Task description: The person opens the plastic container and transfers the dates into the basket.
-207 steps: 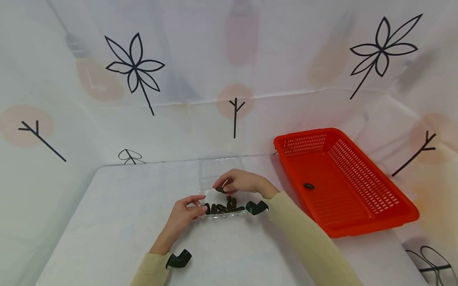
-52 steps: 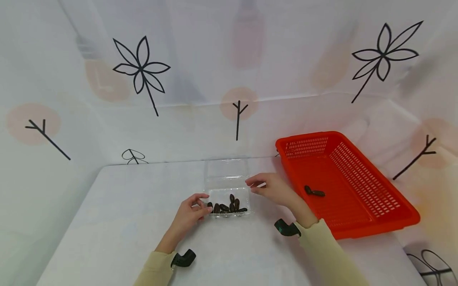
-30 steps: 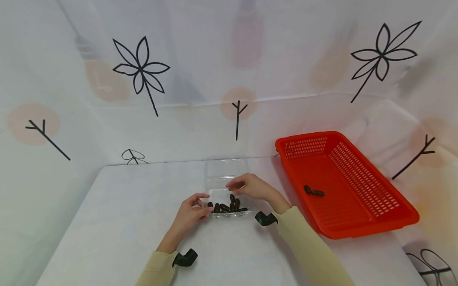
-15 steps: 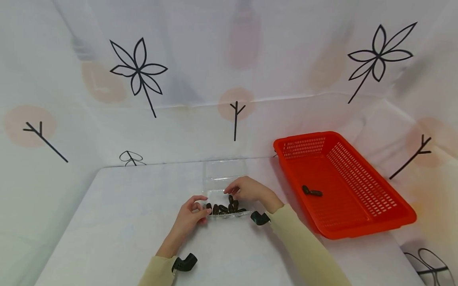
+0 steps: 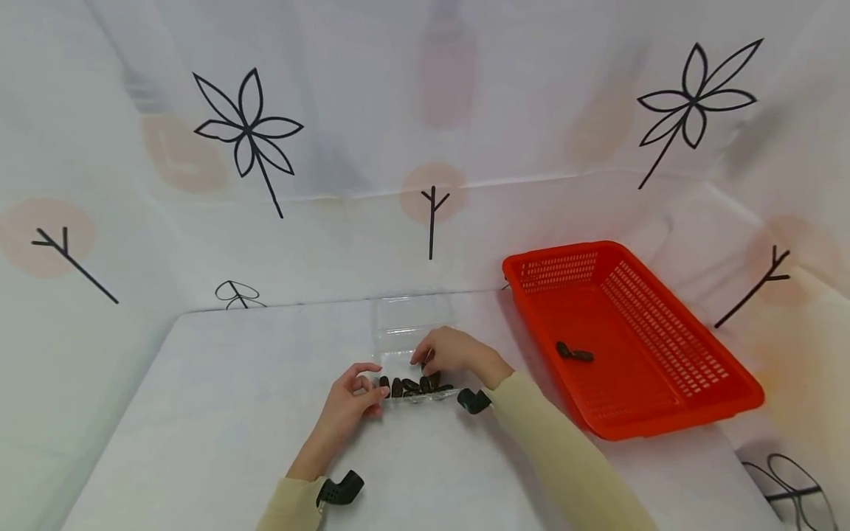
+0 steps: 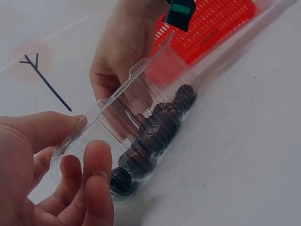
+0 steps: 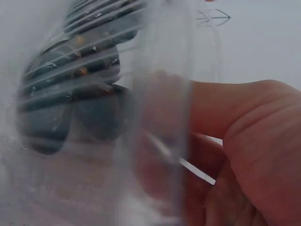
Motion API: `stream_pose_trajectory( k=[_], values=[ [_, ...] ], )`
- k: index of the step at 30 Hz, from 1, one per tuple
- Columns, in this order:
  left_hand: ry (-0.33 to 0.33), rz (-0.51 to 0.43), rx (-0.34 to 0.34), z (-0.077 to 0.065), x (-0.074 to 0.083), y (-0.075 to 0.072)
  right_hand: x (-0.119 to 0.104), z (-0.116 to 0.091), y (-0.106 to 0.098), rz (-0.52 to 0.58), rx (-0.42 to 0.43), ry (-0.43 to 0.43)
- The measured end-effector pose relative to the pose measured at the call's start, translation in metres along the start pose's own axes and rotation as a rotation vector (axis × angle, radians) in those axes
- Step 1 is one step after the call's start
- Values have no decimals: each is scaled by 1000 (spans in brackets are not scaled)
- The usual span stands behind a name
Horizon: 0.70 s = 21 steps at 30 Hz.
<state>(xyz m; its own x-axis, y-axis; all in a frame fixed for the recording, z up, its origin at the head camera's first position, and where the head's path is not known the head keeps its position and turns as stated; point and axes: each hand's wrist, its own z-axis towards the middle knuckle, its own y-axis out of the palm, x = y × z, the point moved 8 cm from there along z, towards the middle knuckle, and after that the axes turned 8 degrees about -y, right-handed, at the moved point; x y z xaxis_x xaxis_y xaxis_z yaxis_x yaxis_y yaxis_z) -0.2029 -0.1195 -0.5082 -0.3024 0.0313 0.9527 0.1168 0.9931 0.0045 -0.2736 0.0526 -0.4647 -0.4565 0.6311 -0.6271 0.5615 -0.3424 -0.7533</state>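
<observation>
A clear plastic clamshell box (image 5: 413, 313) stands on the table with its lid folded back. Several dark brown dates (image 5: 397, 388) lie along its near side; through the ribbed wall, dates (image 6: 162, 132) also show in the left wrist view. My left hand (image 5: 350, 394) pinches the box's left wall between thumb and fingers. Inside the box, my right hand (image 5: 451, 351) has its thumb and fingers closed about one date at the top of the pile, mostly hidden by the fingers. In the right wrist view, the box wall blurs those fingertips, beside more dates (image 7: 44, 99).
To the right stands a red plastic basket (image 5: 624, 387) with slotted sides, holding two dates (image 5: 581, 355). A patterned cloth (image 5: 345, 155) hangs behind the white table (image 5: 232, 398). Each wrist wears a small black camera (image 5: 341, 488).
Since the oldest frame, a second date has come into the basket. My right hand has come back leftward and lowered onto the topmost date. My left hand stays on the box.
</observation>
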Motion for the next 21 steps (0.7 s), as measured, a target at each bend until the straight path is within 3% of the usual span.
stream_pose_trajectory(
  k=[5, 13, 21],
  values=[
    [17, -9, -10, -1, 4, 0, -2, 5, -1, 7, -49, -1],
    [-9, 3, 11, -3, 3, -2, -10, 9, 1, 24, -78, -16],
    [-3, 3, 12, -2, 6, 1, -4, 11, 11, -8, -141, 9]
  ],
)
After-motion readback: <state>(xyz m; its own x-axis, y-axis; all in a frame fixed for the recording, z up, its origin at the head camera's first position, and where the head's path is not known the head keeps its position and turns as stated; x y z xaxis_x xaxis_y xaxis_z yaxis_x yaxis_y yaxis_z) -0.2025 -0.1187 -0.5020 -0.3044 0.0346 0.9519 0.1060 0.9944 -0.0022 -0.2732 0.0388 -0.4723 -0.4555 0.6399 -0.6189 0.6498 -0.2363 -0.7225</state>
